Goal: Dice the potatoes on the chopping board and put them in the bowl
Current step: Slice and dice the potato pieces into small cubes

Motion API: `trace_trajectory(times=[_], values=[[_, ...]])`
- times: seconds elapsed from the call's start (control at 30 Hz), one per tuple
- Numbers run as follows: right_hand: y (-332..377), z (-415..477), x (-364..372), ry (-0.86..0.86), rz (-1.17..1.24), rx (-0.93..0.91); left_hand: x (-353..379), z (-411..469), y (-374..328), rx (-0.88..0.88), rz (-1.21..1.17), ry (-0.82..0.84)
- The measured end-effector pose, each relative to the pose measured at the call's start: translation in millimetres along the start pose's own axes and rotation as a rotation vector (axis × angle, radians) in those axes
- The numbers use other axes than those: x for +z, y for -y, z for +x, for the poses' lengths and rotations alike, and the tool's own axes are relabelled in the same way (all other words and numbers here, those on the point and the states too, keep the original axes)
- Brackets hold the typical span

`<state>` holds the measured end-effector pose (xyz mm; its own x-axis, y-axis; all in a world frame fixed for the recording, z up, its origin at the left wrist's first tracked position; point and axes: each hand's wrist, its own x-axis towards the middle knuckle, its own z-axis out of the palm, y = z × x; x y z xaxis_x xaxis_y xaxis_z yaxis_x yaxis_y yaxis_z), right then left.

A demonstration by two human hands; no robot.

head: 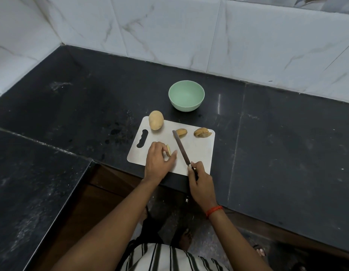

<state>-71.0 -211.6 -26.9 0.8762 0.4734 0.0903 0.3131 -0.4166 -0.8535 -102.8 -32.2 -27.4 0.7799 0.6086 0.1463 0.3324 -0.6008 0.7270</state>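
Left hand (160, 159) fingers pinch a potato slice (168, 150) on the chopping board (199, 151) — the knife (181, 148) lies just right of it, blade pointing away, handle clamped in the right hand (200, 182). A whole potato (155, 120) and cut chunks (202, 132) wait behind — the green bowl (186, 107), empty, sits beyond on the dark surface (277, 133).
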Motion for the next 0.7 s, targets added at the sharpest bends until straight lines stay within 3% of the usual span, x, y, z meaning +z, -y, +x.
trace_trajectory(times=[0.33, 0.7], values=[[2, 1, 7, 0.104, -0.244, -0.107, 0, 6, 16, -0.038, 0.009, -0.012], [14, 12, 18, 0.15, -0.371, -0.055, 3, 6, 21, -0.003, -0.084, -0.052]])
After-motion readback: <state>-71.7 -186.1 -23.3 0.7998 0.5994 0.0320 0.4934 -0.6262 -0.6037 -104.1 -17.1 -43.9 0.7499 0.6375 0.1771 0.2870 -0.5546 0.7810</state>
